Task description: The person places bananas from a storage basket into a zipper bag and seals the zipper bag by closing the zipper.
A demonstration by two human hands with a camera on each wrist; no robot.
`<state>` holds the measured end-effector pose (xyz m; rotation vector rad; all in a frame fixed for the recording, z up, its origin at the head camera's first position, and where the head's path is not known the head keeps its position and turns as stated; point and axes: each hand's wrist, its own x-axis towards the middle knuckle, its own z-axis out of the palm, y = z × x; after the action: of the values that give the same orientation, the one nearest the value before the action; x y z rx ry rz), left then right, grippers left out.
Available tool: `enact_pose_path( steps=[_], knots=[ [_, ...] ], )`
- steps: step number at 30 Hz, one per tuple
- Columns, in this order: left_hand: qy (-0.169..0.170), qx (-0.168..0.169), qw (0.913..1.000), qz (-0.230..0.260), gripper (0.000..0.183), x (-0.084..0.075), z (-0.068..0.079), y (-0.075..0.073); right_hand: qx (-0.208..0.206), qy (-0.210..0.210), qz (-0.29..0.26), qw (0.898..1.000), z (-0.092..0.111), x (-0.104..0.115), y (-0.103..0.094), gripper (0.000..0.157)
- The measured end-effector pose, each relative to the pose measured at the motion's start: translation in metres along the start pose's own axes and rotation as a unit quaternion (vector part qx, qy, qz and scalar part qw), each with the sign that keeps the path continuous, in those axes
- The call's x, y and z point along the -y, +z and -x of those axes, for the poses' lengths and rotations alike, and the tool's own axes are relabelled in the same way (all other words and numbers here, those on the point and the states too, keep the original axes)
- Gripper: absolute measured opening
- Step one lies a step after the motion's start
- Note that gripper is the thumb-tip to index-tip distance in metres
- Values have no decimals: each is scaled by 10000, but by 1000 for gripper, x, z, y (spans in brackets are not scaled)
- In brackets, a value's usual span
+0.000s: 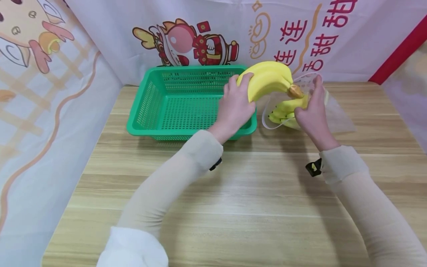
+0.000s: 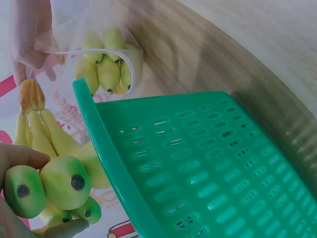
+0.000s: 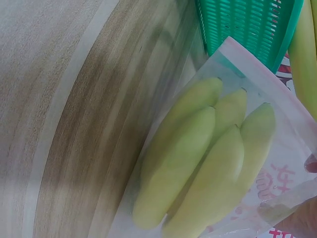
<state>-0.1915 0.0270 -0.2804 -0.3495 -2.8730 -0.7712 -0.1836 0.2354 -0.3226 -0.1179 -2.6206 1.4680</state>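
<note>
My left hand [image 1: 233,104] grips a bunch of yellow bananas [image 1: 270,76] by its lower ends, up above the right end of the green basket [image 1: 141,128]. In the left wrist view, its fingers curl round the dark-tipped ends, and the brown stem [image 2: 32,95] points away from the hand. My right hand [image 1: 313,116] holds the rim of a clear plastic bag [image 1: 338,116], whose mouth gapes toward the basket. A second bunch of bananas [image 3: 198,158] lies inside that bag. The held bunch's stem is close over the bag's mouth.
The perforated basket stands at the back of the wooden table [image 1: 253,207], with its mesh floor bare. Behind it hangs a white printed cloth [image 1: 110,33] with cartoon figures and red characters. Another patterned cloth [image 1: 30,178] covers the left side.
</note>
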Motion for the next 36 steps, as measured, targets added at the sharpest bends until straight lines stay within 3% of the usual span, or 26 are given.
enact_pose_path(
  steps=[19,29,36],
  knots=[
    [525,-184,9943,-907,64,-16,1,10,4,40,-21,10000,0,0,0,101],
    [827,-114,9894,-1187,64,-16,4,12,-106,9,-89,9999,-1,0,1,98],
    [1116,-252,9834,-1410,62,-14,5,14,-86,-40,-152,9998,-2,-1,2,96]
  ],
)
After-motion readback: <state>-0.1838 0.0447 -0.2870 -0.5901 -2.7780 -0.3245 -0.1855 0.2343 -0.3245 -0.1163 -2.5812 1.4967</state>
